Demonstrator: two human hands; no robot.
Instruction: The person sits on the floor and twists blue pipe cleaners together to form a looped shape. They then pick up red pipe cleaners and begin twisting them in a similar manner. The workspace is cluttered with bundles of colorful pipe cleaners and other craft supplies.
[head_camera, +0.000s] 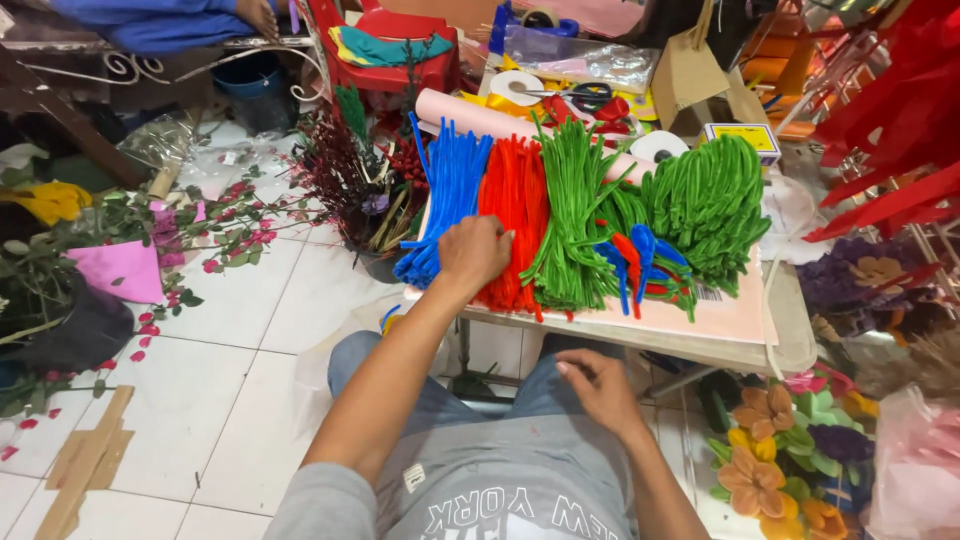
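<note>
Left hand (472, 252) fingers curl down into the red pipe cleaners (515, 215), so fingertips hidden; grip unclear. Right hand (600, 388) fingers partly tucked under on the lap. Another person's hand (260, 14) cut off by top edge. Paper flowers (775, 450) cut off at bottom edge. Desk (790, 340) mostly covered.

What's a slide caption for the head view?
Left hand reaches into red pipe cleaners beside blue and green bundles; right hand rests on lap.

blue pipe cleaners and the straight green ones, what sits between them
In the head view, a bundle of red pipe cleaners lies between the blue bundle and the green bundle; the left hand rests on it.
</note>
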